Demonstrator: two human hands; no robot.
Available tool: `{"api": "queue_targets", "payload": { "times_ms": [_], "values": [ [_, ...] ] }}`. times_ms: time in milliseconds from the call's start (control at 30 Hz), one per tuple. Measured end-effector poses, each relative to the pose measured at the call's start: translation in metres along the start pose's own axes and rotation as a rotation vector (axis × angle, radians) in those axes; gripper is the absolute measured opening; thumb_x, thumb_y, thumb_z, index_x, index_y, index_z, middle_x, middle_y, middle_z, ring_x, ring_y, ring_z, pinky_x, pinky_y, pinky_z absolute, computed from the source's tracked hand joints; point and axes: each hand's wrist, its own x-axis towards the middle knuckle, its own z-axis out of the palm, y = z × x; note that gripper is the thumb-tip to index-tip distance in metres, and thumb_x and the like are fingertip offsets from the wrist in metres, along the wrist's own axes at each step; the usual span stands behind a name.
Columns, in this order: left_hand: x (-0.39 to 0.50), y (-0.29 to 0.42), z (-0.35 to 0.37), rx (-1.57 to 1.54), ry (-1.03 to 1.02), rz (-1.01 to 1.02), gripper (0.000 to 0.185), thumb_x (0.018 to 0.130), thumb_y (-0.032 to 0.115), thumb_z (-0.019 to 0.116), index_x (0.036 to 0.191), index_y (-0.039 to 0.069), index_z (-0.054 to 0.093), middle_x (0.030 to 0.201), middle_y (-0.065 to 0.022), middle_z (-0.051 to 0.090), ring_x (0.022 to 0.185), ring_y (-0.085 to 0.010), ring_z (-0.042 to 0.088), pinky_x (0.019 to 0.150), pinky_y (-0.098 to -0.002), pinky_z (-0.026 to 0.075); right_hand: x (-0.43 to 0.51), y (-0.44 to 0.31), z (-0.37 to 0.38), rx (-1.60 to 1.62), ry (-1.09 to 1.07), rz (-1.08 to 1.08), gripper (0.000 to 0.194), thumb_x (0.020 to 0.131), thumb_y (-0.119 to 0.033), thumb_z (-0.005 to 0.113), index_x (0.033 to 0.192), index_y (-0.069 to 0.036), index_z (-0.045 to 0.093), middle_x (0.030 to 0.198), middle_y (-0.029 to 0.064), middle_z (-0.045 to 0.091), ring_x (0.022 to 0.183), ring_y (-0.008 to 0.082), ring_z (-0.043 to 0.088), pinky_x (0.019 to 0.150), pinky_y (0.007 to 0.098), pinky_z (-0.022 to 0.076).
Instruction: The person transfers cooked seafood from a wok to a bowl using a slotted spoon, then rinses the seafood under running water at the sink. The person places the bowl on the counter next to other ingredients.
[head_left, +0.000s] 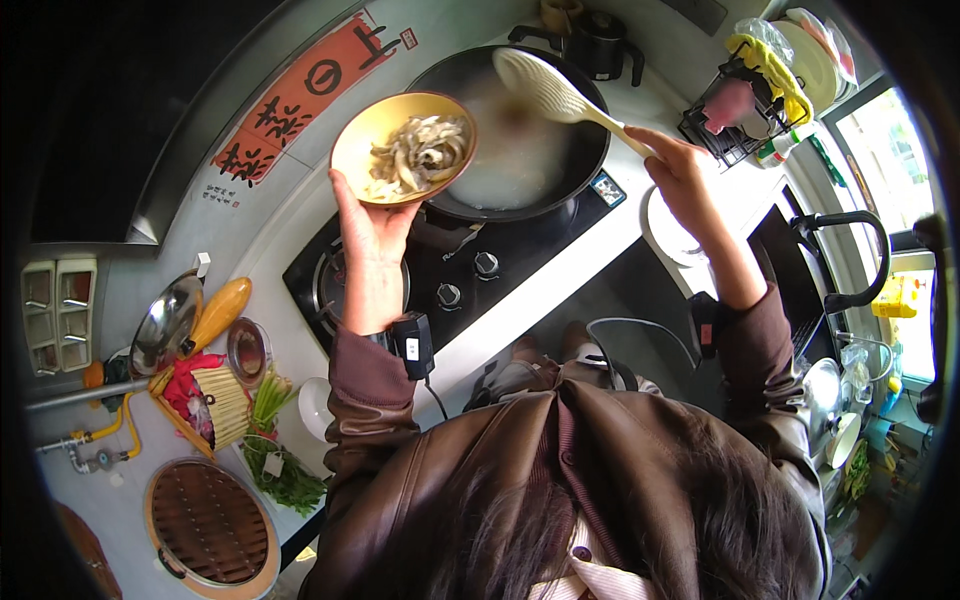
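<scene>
My left hand (377, 232) holds a yellow bowl (356, 146) from below, tilted a little towards the wok. Greyish-white, slippery-looking strips of food (426, 154) lie in the bowl, heaped to its right side. In my right hand (679, 169) is the handle of a cream-coloured slotted spoon (544, 88), whose head hangs over the wok's far side. Below both is a large black wok (596, 161) with cloudy, steaming liquid (499, 180) in it. Steam blurs the wok's middle, so what lies there is unclear.
The wok stands on a black gas hob (517, 259) with two knobs. Behind it is a black kettle (600, 45). A white plate (675, 229) lies beneath my right forearm. Leafy celery (281, 465), a pot lid (166, 322) and a steamer lid (210, 521) are at left; a sink tap (862, 217) is at right.
</scene>
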Motion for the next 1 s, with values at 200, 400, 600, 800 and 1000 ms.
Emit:
{"api": "queue_targets", "payload": {
  "times_ms": [200, 400, 600, 800, 1000],
  "values": [
    [-0.02, 0.025, -0.01, 0.091, 0.011, 0.074, 0.092, 0.09, 0.072, 0.055, 0.156, 0.014, 0.029, 0.158, -0.015, 0.036, 0.143, -0.0371, 0.038, 0.111, -0.0632, 0.041, 0.018, -0.002, -0.006, -0.224, -0.227, 0.02, 0.035, 0.086, -0.001, 0.062, 0.119, -0.007, 0.073, 0.08, 0.0166, 0.071, 0.071, 0.0291, 0.07, 0.067, 0.0373, 0.0551],
    [-0.029, 0.032, -0.02, 0.054, 0.044, 0.043, 0.092, 0.09, 0.072, 0.055, 0.156, 0.014, 0.029, 0.158, -0.0154, 0.035, 0.144, -0.0377, 0.037, 0.112, -0.0636, 0.039, 0.024, -0.009, 0.016, 0.319, -0.415, 0.36, 0.031, 0.093, -0.007, 0.058, 0.12, -0.007, 0.073, 0.068, 0.0033, 0.064, 0.053, 0.0081, 0.06, 0.047, 0.0232, 0.0459],
    [-0.03, 0.04, -0.029, 0.061, 0.071, 0.137, 0.091, 0.09, 0.068, 0.059, 0.156, 0.013, 0.03, 0.159, -0.0147, 0.034, 0.146, -0.0384, 0.034, 0.113, -0.066, 0.035, 0.02, -0.003, 0.073, 0.876, -0.377, 0.579, 0.038, 0.095, -0.004, 0.059, 0.132, 0.003, 0.062, 0.075, 0.0033, 0.06, 0.05, 0.0037, 0.046, 0.042, 0.0185, 0.0326],
    [-0.037, 0.048, -0.032, 0.081, 0.127, 0.172, 0.087, 0.091, 0.067, 0.059, 0.155, 0.013, 0.033, 0.158, -0.014, 0.036, 0.145, -0.0373, 0.036, 0.113, -0.0639, 0.037, 0.022, 0.002, 0.057, 0.843, -0.245, 0.552, 0.038, 0.093, -0.004, 0.058, 0.13, 0.005, 0.062, 0.074, 0.004, 0.06, 0.052, 0.006, 0.048, 0.045, 0.0206, 0.0346],
    [-0.039, 0.047, -0.027, 0.115, 0.136, 0.165, 0.087, 0.093, 0.072, 0.051, 0.155, 0.013, 0.033, 0.157, -0.0122, 0.038, 0.142, -0.0317, 0.042, 0.112, -0.0576, 0.04, 0.03, 0.006, 0.069, 0.308, -0.14, 0.346, 0.04, 0.089, -0.005, 0.059, 0.128, -0.006, 0.069, 0.077, 0.0049, 0.067, 0.06, 0.0107, 0.058, 0.06, 0.0268, 0.0496]
  ]
}}
